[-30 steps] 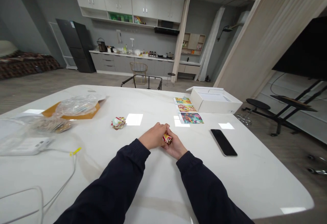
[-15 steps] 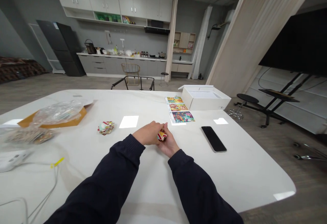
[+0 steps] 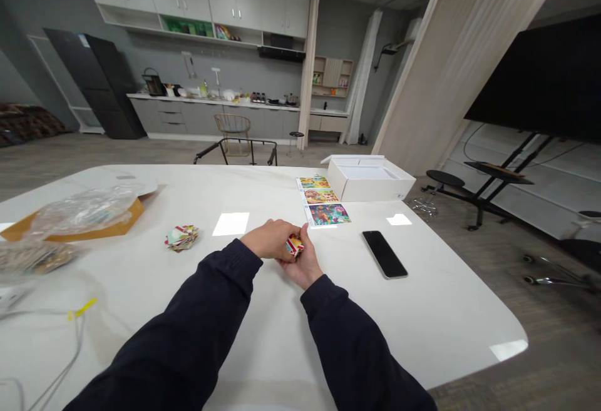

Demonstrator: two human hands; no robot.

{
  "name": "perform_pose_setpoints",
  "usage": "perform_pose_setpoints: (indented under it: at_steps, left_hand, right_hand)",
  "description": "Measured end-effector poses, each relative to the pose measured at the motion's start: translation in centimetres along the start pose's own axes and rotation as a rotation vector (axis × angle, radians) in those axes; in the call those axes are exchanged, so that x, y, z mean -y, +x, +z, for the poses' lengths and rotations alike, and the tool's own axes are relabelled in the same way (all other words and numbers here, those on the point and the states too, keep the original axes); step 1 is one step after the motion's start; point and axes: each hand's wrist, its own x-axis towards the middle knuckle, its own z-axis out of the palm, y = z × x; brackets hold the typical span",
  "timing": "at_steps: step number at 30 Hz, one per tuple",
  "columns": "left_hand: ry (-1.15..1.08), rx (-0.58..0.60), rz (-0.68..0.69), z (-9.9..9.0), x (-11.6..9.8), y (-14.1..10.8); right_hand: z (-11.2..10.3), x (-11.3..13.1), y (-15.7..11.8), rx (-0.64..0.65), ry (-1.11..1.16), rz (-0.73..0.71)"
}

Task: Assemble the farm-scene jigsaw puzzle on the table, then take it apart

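Over the middle of the white table, my left hand and my right hand meet around a small stack of puzzle pieces in red, yellow and white. The left fingers curl over the stack from the left, and the right palm and thumb hold it from the right. Part of the stack is hidden by my fingers. To the left, a loose pile of similar puzzle pieces lies on the table. Beyond my hands rests a sheet with three colourful pictures.
An open white box stands behind the picture sheet. On the right lies a black phone. A brown tray with clear plastic wrapping, bagged pieces and a cable with a yellow tie occupy the left side.
The view has turned slightly right, so things appear shifted left. My hands still hold the stack together, with more of its printed face showing between the fingers.
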Motion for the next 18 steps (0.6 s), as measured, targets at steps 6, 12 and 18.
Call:
perform_pose_setpoints:
  at_steps: [6,12,18]
  left_hand:
    - [0.034,0.034,0.017,-0.4,-0.7,0.6]
    - [0.051,0.019,0.05,-0.9,-0.2,1.8]
    - [-0.016,-0.02,-0.101,0.6,4.8,4.7]
  right_hand:
    - [0.3,0.2,-0.4,0.028,0.051,-0.03]
    - [0.0,0.3,-0.2,0.102,-0.021,-0.065]
    - [-2.4,-0.3,1.4,-0.425,-0.361,-0.691]
